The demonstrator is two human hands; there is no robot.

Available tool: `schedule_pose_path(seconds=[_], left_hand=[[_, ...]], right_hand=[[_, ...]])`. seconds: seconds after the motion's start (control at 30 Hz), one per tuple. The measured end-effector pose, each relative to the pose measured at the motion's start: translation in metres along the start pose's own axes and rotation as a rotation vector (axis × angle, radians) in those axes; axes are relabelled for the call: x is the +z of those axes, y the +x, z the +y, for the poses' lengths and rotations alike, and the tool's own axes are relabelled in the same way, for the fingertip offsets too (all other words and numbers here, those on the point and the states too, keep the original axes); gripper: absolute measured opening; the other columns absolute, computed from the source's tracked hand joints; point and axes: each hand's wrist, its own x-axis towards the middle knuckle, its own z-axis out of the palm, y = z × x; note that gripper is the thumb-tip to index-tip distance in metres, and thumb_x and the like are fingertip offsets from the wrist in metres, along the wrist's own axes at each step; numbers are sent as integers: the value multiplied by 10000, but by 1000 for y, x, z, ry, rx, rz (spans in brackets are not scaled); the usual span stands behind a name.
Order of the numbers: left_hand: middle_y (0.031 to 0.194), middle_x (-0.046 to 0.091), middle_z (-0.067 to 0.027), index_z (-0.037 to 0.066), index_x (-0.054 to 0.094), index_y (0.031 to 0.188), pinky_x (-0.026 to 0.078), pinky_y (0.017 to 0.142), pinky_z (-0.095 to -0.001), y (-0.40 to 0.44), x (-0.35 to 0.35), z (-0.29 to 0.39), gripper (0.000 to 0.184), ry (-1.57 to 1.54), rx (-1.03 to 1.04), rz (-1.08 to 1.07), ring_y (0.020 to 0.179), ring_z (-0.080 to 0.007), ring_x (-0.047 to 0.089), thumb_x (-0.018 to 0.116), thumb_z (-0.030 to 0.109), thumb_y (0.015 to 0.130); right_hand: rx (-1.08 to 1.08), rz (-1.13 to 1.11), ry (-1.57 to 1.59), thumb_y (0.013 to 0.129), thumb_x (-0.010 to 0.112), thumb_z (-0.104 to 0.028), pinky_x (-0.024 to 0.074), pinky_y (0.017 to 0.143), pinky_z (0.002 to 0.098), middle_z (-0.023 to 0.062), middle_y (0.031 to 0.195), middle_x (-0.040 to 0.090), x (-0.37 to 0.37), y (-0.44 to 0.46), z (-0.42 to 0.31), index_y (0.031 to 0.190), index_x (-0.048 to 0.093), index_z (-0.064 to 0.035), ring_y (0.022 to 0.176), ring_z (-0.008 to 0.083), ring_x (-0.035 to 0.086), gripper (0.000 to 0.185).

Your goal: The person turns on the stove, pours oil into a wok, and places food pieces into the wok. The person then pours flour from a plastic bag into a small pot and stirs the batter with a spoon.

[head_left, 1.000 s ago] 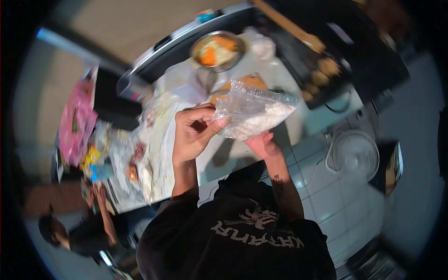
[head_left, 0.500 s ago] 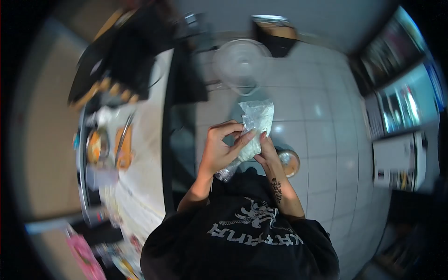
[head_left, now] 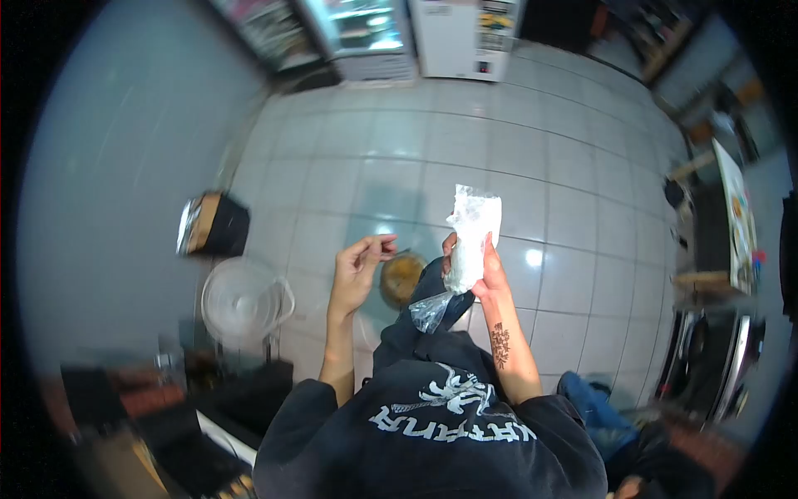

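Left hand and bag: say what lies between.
Head view: a round brownish object and dark trouser leg, lower down, plus right hand's fingers against the bag.

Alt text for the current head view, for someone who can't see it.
A person's right hand holds a clear plastic bag with white contents above a tiled floor; the left hand is raised apart from it, fingers curled. A round container and a translucent bucket sit below and left.
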Motion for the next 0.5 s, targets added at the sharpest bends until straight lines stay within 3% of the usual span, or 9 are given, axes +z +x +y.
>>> schedule_pose_path(seconds=[0.03,0.13,0.3,0.4,0.47,0.5], left_hand=[[955,637,-83,-61,617,1098,482,838,-268,-21,-41,-4,352,-7,-21,-14,913,-133,599,500,253,987],[964,638,-82,-51,622,1104,478,841,-272,8,-15,-23,341,48,2,-184,912,-133,597,497,244,988],[941,649,-96,-45,630,1102,470,857,-301,57,24,-28,393,109,101,-443,930,-156,598,441,287,1007],[971,645,-104,-41,620,1121,474,866,-310,80,101,-15,406,120,115,-634,941,-170,604,437,302,1006],[982,643,-105,-38,614,1133,475,872,-314,96,174,-11,409,94,140,-800,948,-173,606,436,307,1006],[992,641,-105,-34,606,1145,475,882,-316,164,150,-26,413,64,62,-904,958,-176,604,431,313,1007]], right_hand=[[-62,16,-47,885,500,-573,548,653,383,159,978,599,28,-9,34,1241,448,-11,793,263,632,667],[-195,88,-29,897,412,-619,526,591,376,148,930,587,6,-30,15,1229,454,-28,725,265,618,680],[-419,18,-96,897,433,-601,521,575,393,154,918,594,1,-49,-23,1247,456,-28,705,273,616,672],[-560,180,-97,910,447,-567,539,613,401,163,962,608,-19,-98,-42,1279,430,-7,747,273,637,671],[-709,430,-174,900,402,-617,526,563,367,161,898,600,-31,-130,-74,1254,445,-39,672,262,626,679],[-725,602,-210,895,379,-642,519,537,350,160,866,596,-39,-66,-74,1241,452,-55,634,256,620,685]])
